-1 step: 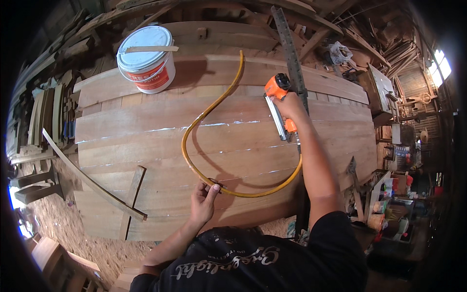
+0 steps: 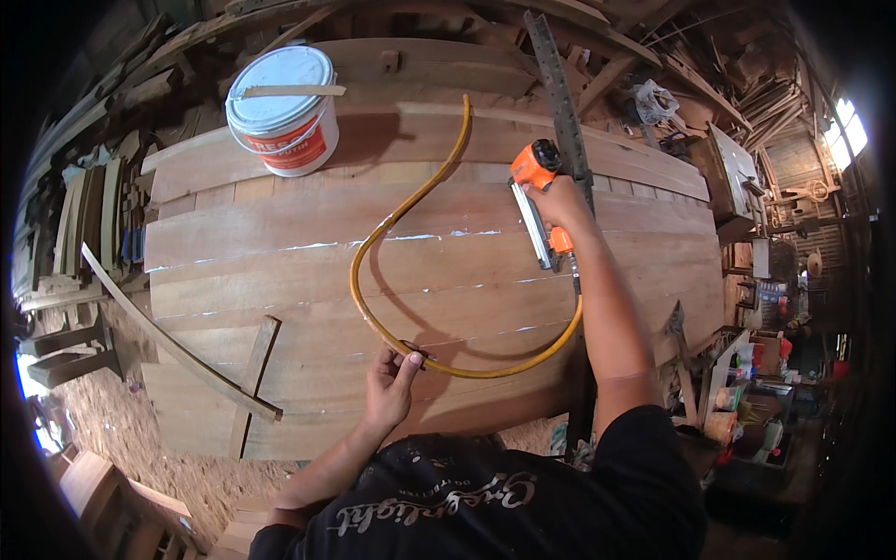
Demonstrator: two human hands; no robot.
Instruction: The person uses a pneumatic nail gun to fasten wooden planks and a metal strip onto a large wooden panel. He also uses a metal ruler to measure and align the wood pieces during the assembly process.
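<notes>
My right hand [image 2: 566,207] is wrapped round the grip of an orange nail gun [image 2: 535,165], which has a black cap and a long silver magazine. From the bottom of its handle runs a yellow air hose [image 2: 356,280], looping over the planks. My left hand [image 2: 390,390] pinches that hose between thumb and fingers at the near side of the loop; a small dark piece sits on the hose beside my thumb. Both hands are above a broad surface of wooden planks [image 2: 280,217], whose seams carry white filler.
A white and red lidded bucket [image 2: 308,154] stands at the far left, a thin wood strip [image 2: 291,91] on its lid. Two crossed sticks [image 2: 254,373] lie at the near left. A dark perforated metal bar [image 2: 563,112] runs beside the nail gun. Pliers-like tool [image 2: 676,322] rests at right.
</notes>
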